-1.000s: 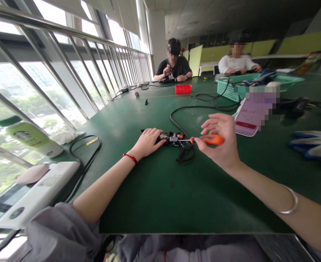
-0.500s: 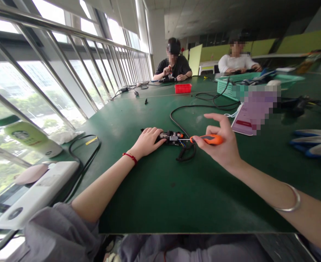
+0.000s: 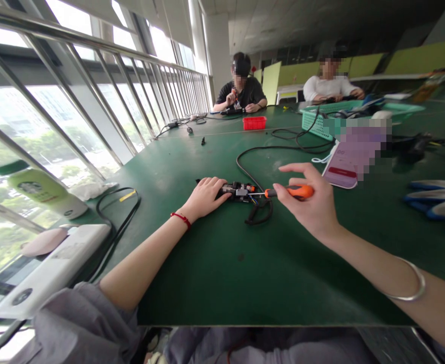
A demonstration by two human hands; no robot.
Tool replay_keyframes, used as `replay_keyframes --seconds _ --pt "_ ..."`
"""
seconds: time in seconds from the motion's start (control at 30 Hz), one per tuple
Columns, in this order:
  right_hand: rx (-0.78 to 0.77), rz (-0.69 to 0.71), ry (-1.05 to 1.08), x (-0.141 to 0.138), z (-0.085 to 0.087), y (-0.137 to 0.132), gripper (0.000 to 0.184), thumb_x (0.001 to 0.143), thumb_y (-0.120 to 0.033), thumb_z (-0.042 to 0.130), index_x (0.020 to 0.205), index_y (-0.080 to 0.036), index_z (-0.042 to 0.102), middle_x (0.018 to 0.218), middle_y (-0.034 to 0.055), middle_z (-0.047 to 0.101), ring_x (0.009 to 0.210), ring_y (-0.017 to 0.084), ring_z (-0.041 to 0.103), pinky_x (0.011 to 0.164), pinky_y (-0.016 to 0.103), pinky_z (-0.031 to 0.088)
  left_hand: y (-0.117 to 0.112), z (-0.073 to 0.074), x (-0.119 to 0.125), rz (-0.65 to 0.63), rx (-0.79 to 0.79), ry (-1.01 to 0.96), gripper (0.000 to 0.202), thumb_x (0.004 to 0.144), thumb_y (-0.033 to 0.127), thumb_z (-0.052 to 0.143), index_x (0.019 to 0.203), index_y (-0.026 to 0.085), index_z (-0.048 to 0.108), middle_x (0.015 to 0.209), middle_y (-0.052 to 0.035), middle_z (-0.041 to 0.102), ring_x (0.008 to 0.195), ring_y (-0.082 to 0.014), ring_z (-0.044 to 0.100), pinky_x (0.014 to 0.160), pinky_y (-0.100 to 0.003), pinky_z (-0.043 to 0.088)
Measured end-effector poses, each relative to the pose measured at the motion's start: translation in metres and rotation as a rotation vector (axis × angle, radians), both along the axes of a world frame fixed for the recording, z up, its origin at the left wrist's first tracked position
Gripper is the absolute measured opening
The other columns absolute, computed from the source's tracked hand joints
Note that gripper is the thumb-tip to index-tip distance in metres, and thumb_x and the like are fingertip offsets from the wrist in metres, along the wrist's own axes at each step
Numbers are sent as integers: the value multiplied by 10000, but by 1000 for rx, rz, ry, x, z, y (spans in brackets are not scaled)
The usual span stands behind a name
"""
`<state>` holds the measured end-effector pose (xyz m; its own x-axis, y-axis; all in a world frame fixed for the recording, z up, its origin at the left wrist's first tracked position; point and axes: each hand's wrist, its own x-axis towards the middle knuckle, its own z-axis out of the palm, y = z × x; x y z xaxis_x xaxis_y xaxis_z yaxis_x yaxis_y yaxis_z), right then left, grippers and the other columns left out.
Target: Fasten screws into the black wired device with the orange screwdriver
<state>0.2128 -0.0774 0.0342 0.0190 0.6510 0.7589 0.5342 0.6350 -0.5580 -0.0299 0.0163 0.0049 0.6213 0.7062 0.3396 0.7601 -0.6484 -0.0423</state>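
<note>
My left hand (image 3: 206, 197) is wrapped over the left end of a small black device (image 3: 241, 191) lying on the green table (image 3: 207, 283). The device's inner parts and some coloured wires show, and a black cable (image 3: 258, 221) loops from its right end. In my right hand (image 3: 313, 205) is an orange and black screwdriver (image 3: 292, 192), held nearly level. Its thin shaft points left, and the tip meets the right part of the device. The thumb lies along the handle while the index finger is raised off it; the other fingers are partly hidden.
Right of my hands are a phone (image 3: 349, 162), a green basket (image 3: 315, 124) and gloves (image 3: 438, 197). A red box (image 3: 254, 123) stands further back. On the left are a bottle (image 3: 46, 189), a white case (image 3: 55, 268) and a railing (image 3: 93, 111). Two people sit across the table.
My right hand has shifted slightly right, its thumb and fingers sitting further back along the screwdriver handle. My left hand and the device stay in place.
</note>
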Motion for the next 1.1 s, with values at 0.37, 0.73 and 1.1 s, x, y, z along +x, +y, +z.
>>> replay_keyframes --seconds 0.37,0.73,1.1 --pt "-18 -20 -57 2 -2 2 243 753 -318 631 966 -238 547 574 -55 480 476 111 498 479 265 430 0 0 -1 6 -1 -1 444 919 500 325 1156 176 513 1073 -89 586 1008 -242 524 952 -394 365" --pt "-41 46 -9 2 -2 2 275 747 -296 627 997 -243 527 816 3 583 539 108 541 477 257 457 0 1 -1 6 4 31 421 925 487 321 1156 181 496 1093 -87 569 1003 -238 527 945 -392 371" --pt "-106 66 -80 0 -3 -1 336 729 -302 619 1034 -222 504 563 -73 514 460 108 489 479 247 404 -17 15 6 109 -18 38 407 881 470 419 1157 189 525 1121 -81 573 931 -242 573 836 -377 441"
